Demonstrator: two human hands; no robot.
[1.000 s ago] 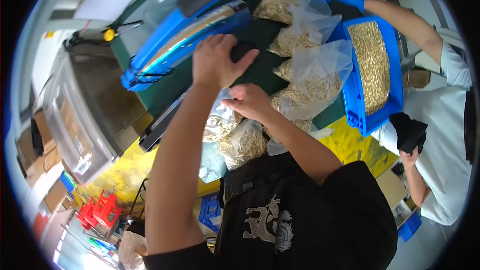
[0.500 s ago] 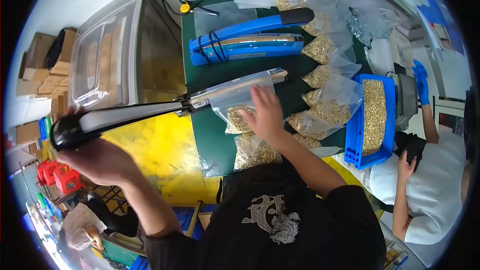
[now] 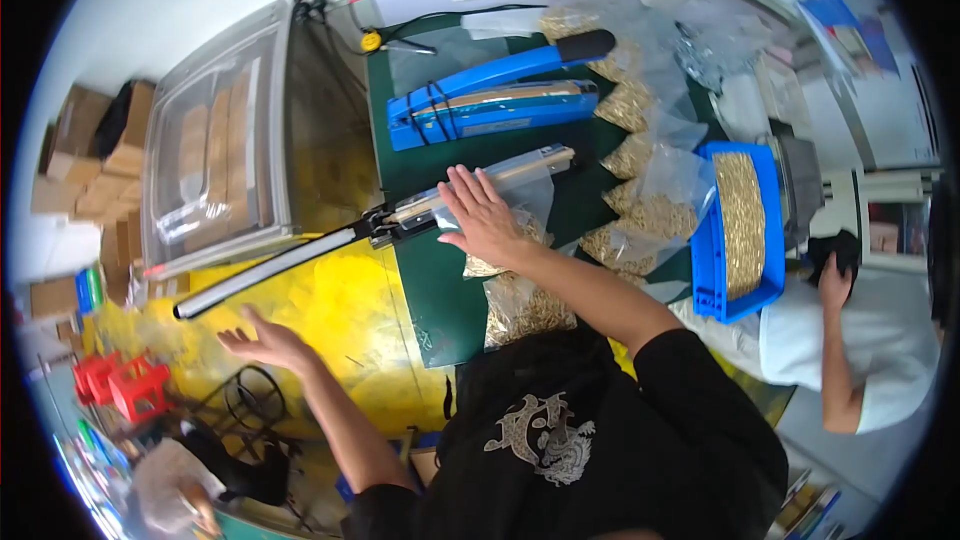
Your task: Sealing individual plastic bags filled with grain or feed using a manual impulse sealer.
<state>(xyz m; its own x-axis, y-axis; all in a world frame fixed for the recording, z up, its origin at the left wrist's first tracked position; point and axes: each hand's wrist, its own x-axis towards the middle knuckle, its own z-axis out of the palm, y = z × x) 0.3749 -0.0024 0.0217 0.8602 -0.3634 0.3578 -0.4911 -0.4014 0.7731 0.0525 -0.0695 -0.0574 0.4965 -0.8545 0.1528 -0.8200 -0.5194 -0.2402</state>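
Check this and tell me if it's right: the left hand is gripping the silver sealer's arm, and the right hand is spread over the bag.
Not quite: the head view shows the left hand open and empty, apart from the silver sealer's arm. The rest stands: the right hand is spread over the bag.

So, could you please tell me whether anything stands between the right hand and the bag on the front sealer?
Nothing visible does: the right hand lies over the clear bag and appears to rest directly on it. The open lever of the sealer points left, clear of both.
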